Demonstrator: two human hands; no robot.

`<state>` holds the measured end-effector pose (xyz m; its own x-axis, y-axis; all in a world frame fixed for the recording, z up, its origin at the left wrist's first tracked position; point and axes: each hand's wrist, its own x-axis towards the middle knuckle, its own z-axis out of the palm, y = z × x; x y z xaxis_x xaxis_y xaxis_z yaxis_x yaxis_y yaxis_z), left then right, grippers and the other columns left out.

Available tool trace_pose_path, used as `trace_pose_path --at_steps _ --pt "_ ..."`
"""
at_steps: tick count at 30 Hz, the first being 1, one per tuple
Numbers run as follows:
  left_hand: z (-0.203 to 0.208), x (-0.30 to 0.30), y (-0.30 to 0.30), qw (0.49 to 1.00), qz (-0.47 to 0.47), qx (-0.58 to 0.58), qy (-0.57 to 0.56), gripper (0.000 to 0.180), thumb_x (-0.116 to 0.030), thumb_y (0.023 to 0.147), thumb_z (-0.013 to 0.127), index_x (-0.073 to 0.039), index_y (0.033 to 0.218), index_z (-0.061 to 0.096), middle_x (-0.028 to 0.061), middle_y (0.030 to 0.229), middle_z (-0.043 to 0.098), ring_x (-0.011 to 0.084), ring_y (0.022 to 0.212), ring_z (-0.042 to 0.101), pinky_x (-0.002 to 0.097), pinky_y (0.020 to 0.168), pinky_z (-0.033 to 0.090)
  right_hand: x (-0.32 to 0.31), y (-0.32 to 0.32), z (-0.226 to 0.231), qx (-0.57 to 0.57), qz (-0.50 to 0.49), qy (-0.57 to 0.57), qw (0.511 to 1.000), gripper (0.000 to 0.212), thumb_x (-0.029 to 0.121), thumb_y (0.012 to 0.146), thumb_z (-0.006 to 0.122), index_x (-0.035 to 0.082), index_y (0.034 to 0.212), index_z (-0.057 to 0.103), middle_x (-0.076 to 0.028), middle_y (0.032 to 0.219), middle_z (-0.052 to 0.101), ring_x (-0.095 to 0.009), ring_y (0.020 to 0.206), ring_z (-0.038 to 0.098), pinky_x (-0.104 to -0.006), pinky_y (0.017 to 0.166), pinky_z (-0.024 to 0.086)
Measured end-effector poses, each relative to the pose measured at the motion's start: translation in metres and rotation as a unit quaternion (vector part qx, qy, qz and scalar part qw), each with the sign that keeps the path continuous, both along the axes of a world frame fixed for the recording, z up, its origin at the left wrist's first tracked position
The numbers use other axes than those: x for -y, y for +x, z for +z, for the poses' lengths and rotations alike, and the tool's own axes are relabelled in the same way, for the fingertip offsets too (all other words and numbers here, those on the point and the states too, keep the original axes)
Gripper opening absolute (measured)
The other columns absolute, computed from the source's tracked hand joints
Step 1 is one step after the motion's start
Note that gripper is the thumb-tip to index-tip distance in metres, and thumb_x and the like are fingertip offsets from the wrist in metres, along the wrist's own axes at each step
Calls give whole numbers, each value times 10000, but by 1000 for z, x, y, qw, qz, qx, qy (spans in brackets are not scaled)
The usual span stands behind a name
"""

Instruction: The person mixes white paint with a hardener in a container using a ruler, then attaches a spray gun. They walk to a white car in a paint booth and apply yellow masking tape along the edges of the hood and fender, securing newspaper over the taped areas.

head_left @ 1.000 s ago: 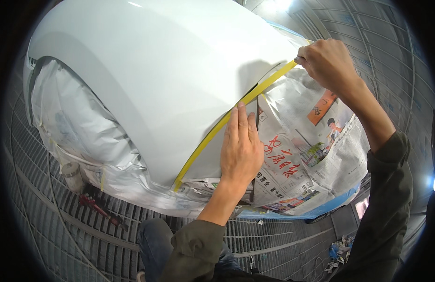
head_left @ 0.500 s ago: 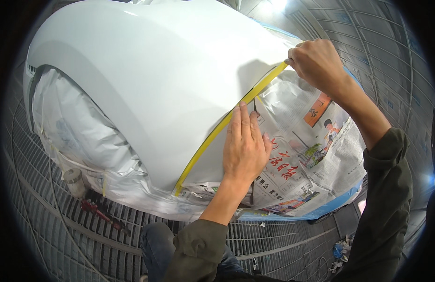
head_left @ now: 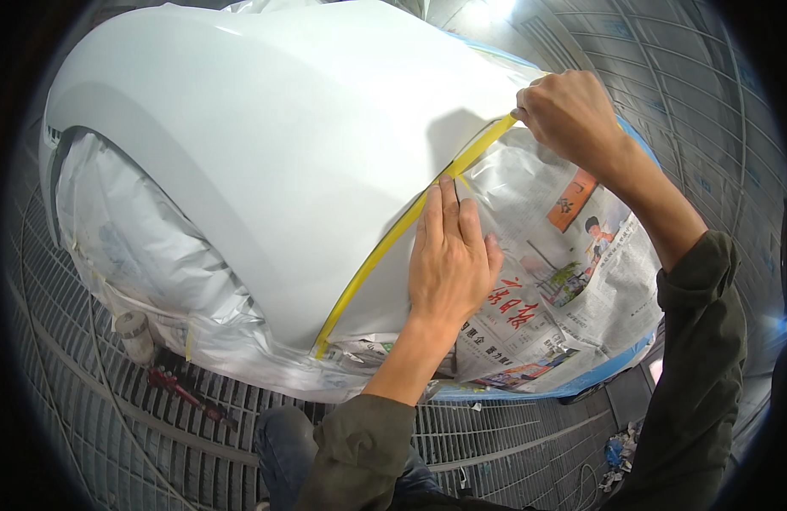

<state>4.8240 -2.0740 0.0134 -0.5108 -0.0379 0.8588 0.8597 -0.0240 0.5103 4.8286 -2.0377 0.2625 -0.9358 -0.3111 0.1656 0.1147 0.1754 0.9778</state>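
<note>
A strip of yellow masking tape [head_left: 372,260] runs along the edge between a white car body panel [head_left: 266,145] and a sheet of newspaper [head_left: 529,272]. My left hand [head_left: 453,255] lies nearly flat, its fingertips pressing the tape about midway along, fingers stretched out. At the upper right, my right hand [head_left: 568,115] is closed in a fist-like pinch on the upper end of the tape, which stays taut between the two hands. Whatever else sits inside that fist is hidden.
Crinkled clear plastic sheeting [head_left: 146,230] covers the wheel area at left. Below it, a spray gun [head_left: 172,383] with a cloudy cup [head_left: 134,336] rests near the metal floor grating [head_left: 266,477]. Crumpled scraps [head_left: 621,451] lie on the floor at lower right.
My left hand has slid a little up and to the right along the tape. My right hand keeps its grip with barely any shift.
</note>
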Motion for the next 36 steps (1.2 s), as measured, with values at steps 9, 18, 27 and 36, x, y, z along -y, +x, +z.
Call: trace_pose_path --at_steps 9,18,27,36 --pt "8 -4 -1 1000 -11 -1 21 497 -198 881 685 66 1225 443 377 1416 473 463 1351 423 517 1067 430 -3 -4 1 -1 6 1 1000 107 114 780 731 57 690 729 -154 673 694 -303 622 709 -388 562 546" --pt "11 -8 -3 1000 -11 -7 23 466 -172 864 689 74 1191 466 372 1429 459 461 1366 411 519 1064 432 0 -8 1 6 0 -6 1000 73 92 770 727 70 701 739 -146 682 701 -305 636 714 -389 566 549" --pt "19 -10 -6 1000 -5 -14 15 446 -147 849 684 85 1170 478 376 1418 462 457 1363 413 515 1070 431 6 -4 -1 6 -26 11 1000 52 72 743 721 76 692 725 -134 679 703 -296 624 708 -382 562 549" --pt "28 -17 -7 1000 17 -13 3 411 -131 843 678 101 1134 504 382 1403 473 445 1349 430 506 1060 445 6 5 -4 12 -27 9 1000 34 70 724 727 80 692 720 -124 669 697 -282 620 705 -377 551 536"
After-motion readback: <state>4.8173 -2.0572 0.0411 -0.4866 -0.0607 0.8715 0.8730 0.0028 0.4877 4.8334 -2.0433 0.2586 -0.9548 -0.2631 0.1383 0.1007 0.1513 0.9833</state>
